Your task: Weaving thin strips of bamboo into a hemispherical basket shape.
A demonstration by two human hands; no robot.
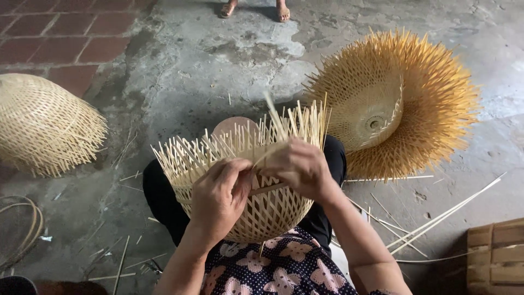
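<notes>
At far left a pale, dome-shaped woven bamboo basket (46, 123) lies mouth-down on the grey concrete floor (191, 71), well apart from the person. In the middle, a half-woven open-lattice bamboo basket (262, 210) with loose strip ends sticking up rests in the person's lap. The left hand (218, 196) is curled, pinching a flat bamboo strip (268, 189) against the basket's rim. Just beside it, the right hand (300, 166) is closed around upright strips at the rim. Farther right stands a stack of unfinished baskets with bristling strip ends (393, 104), and long loose bamboo strips (442, 216) lie on the floor.
</notes>
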